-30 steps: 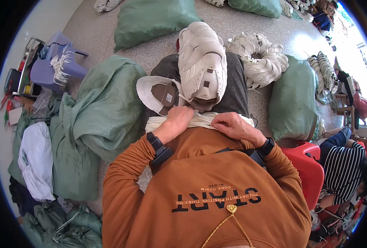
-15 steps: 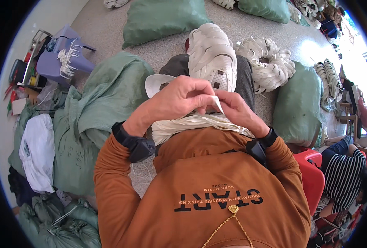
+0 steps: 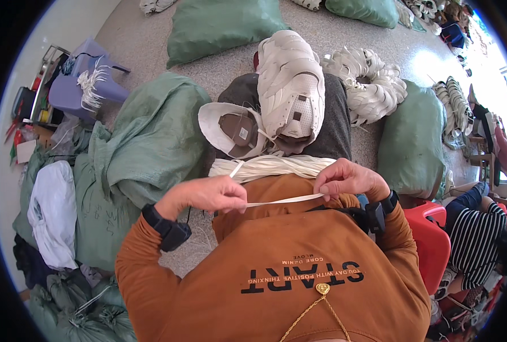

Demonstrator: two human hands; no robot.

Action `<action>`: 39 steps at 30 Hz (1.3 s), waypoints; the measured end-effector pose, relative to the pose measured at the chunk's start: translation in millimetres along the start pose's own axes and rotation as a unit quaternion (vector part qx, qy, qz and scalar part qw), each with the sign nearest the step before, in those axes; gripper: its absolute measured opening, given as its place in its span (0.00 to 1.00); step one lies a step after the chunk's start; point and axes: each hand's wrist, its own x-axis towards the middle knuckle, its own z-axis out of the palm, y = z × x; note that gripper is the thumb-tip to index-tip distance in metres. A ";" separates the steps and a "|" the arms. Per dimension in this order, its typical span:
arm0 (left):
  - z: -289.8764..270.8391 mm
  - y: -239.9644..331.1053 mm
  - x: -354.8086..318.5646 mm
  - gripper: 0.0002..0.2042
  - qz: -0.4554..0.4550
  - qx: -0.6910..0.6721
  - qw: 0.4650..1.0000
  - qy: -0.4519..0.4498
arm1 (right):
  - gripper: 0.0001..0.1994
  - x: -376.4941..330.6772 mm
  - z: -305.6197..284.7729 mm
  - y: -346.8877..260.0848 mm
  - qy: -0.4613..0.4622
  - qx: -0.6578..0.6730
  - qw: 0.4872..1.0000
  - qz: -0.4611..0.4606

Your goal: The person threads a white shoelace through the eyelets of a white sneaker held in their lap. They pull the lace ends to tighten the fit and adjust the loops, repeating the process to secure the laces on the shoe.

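Between my hands, in front of my stomach, runs a white shoelace (image 3: 285, 200), drawn out almost straight. My left hand (image 3: 216, 194) grips one end, and a short piece of the lace sticks up above the fingers. The other end is pinched in my right hand (image 3: 353, 178) between thumb and fingers. A bundle of white shoelaces (image 3: 282, 165) lies across my lap just beyond the hands. Past it, a stack of white shoe uppers (image 3: 290, 74) rests along my thighs. One separate white upper (image 3: 208, 122) with a brown inside lies left of the stack.
Green sacks (image 3: 151, 137) stand at my left, with more at the right and far side. A ring of white uppers (image 3: 387, 94) lies on the floor at right. A purple stool (image 3: 74, 88) holds white laces. A person in stripes (image 3: 476, 239) sits by a red chair (image 3: 427, 228).
My hands have come apart and moved nearer my body, stretching the lace between them. The uppers and lace bundle they covered now show more fully.
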 end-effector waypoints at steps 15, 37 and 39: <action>-55.5 46.8 -113.4 0.07 0.188 0.165 0.810 0.530 | 0.18 -55.6 -19.2 -40.8 0.108 0.229 0.853 -0.457; -62.2 -51.6 18.7 0.13 -0.077 0.526 0.695 0.484 | 0.08 -119.6 -138.2 40.5 0.426 0.331 0.702 -0.464; -39.2 0.7 47.7 0.20 0.089 0.416 0.716 0.554 | 0.08 -46.8 -104.3 25.0 0.454 0.274 0.775 -0.344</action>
